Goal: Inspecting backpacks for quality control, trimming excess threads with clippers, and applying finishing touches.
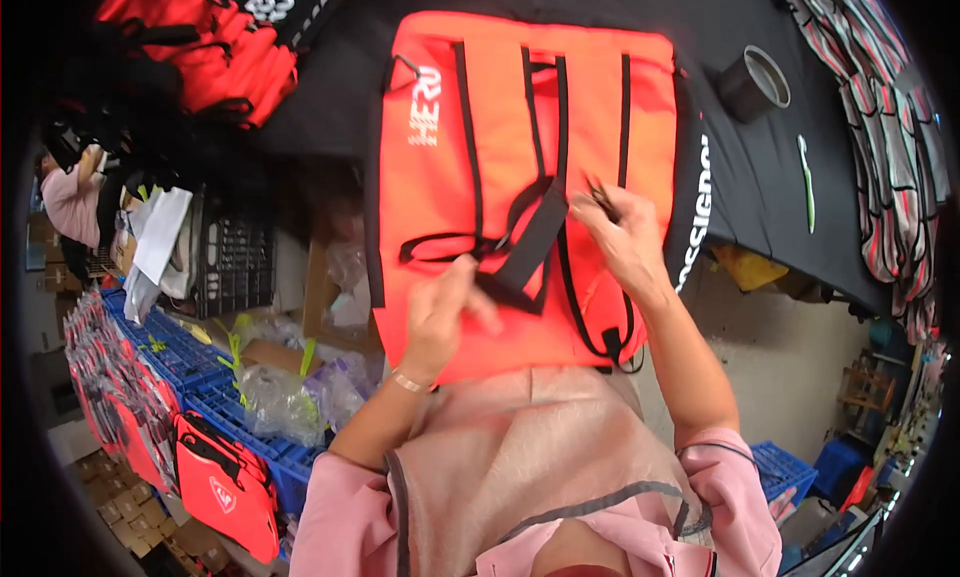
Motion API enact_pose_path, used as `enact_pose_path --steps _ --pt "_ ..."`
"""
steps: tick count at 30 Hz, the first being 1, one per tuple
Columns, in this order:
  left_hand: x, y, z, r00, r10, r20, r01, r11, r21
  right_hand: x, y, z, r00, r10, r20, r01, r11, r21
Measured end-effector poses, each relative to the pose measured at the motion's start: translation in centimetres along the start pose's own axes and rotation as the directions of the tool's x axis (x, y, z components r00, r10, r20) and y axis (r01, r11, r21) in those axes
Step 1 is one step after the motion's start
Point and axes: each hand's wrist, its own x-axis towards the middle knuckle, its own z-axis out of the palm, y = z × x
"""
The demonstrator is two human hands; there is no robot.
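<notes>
A bright red-orange backpack [430,192] lies on the black-covered table in front of me, with its two shoulder straps facing up. Across its lower half runs a loose black webbing strap [535,239], looped and folded. My right hand [628,239] is closed around small dark thread snips [601,199], their points showing past the fingers, close to the strap's upper end. At the strap's other side, my left hand [442,312] has its fingertips by a black loop and buckle [490,247]. Its fingers are blurred, so its grip is unclear.
On the black table [690,22] stand a dark cup [755,84] and a green-and-white pen-like tool [806,182]. Folded bags [885,127] are stacked at right; red bags [225,67] pile up far left. Blue crates [215,377] with plastic bags sit at lower left. Another person [75,202] is beyond.
</notes>
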Motion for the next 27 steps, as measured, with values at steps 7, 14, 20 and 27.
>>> enact_pose_path --steps 7,14,20,27 --pt "-3.8 0.4 -14.1 0.993 0.083 -0.083 -0.096 0.982 -0.163 0.2 0.6 -9.8 0.856 -0.172 -0.487 0.159 0.985 -0.069" --pt "1.2 6.4 -18.8 0.982 -0.157 0.103 0.07 0.815 0.575 2.3 5.6 -16.1 0.791 -0.155 -0.593 0.117 0.988 -0.102" --pt "11.6 14.4 -8.6 0.904 0.415 0.102 -0.402 0.747 0.529 5.4 0.4 -10.9 0.839 -0.185 -0.512 0.173 0.982 -0.07" --pt "23.8 6.4 -0.4 0.817 0.55 0.174 -0.278 0.111 0.954 14.3 -4.3 -3.9 0.764 -0.626 -0.157 0.51 0.734 -0.448"
